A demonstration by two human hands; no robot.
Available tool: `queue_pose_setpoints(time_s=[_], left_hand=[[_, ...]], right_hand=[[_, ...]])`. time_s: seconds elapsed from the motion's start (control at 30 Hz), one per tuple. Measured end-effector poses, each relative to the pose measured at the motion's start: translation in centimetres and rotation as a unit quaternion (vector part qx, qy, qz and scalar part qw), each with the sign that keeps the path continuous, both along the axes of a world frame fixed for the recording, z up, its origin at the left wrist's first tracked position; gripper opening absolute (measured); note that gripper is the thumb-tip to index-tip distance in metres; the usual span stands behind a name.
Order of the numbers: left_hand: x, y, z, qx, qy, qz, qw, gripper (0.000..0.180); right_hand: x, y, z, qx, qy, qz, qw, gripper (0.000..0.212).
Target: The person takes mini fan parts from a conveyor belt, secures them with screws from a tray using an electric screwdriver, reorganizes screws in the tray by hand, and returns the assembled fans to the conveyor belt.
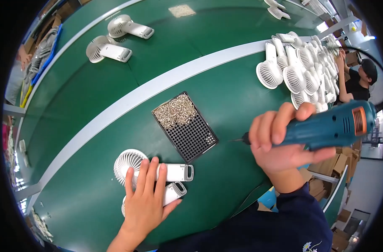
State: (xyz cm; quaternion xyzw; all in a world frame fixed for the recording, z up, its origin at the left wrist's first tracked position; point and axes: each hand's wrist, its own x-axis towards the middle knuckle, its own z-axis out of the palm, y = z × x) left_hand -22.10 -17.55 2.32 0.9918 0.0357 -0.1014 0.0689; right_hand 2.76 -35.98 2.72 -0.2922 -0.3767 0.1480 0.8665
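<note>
My right hand (279,138) is wrapped round a teal electric screwdriver (338,124), held above the bench with its thin bit pointing left. Two white handheld fans lie side by side at the lower left: one upper fan (179,172) and one lower fan (173,194). My left hand (146,203) rests on both with its fingers stretched out, covering much of the lower fan's head. Between my hands, a black screw tray (190,143) has rows of holes, a heap of small screws (177,111) at its far end and several shiny pieces in one corner.
A large pile of white fans (300,71) covers the bench's right end, near another person (361,77). Beyond a pale curved strip (153,86), two fans (128,27) lie on the green surface. A blue bin (46,56) stands at far left, cardboard (325,166) at lower right.
</note>
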Motion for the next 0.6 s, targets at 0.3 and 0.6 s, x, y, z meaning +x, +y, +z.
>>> queue_pose_setpoints(time_s=[0.3,0.6], left_hand=[[-0.4,-0.5,0.7,-0.004,-0.013,0.037,0.999,0.085],[-2.5,-1.2,1.4,0.009,0.014,0.124,0.992,0.097]], right_hand=[[2.8,5.2,-1.3,-0.065,-0.073,0.068,0.993,0.096],[1.9,8.7,-0.9,-0.112,0.167,-0.133,0.971,0.089]])
